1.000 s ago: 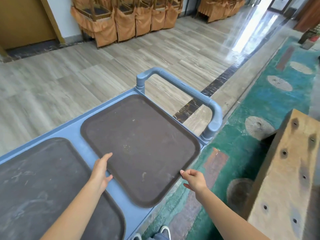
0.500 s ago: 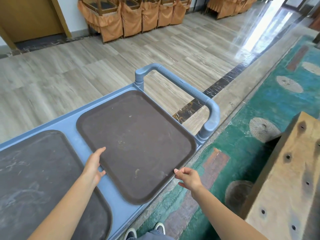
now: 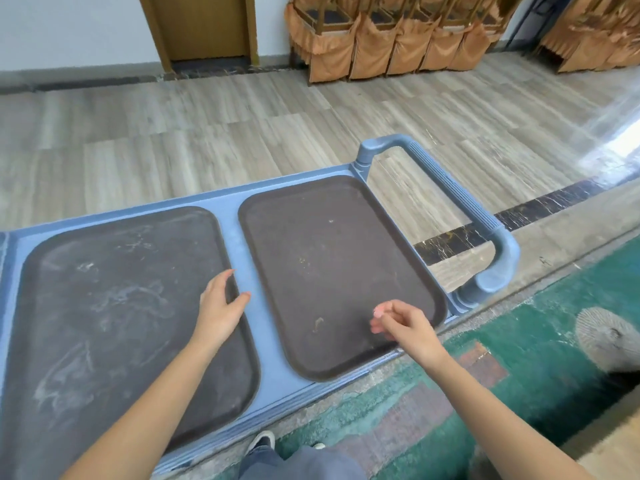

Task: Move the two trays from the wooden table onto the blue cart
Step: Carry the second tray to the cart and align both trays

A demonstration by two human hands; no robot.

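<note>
Two dark brown trays lie flat side by side on the blue cart [image 3: 231, 244]. The right tray [image 3: 332, 265] sits near the cart's handle [image 3: 460, 202]; the left tray [image 3: 114, 306] is scuffed with pale marks. My left hand [image 3: 218, 306] hovers over the strip between the trays, fingers apart, holding nothing. My right hand [image 3: 405, 327] is above the right tray's near corner, fingers loosely curled and empty. A sliver of the wooden table [image 3: 609, 448] shows at the bottom right.
A green patterned carpet [image 3: 519, 358] runs along my side of the cart. Wood-look floor lies beyond it, with stacked chairs in orange covers [image 3: 391, 39] and a wooden door [image 3: 204, 26] against the far wall. My shoe [image 3: 259, 441] is by the cart's edge.
Both hands have let go of the right tray's edges and lifted off it. The view has swung left, so both trays now show fully and the wooden table is nearly out of sight.
</note>
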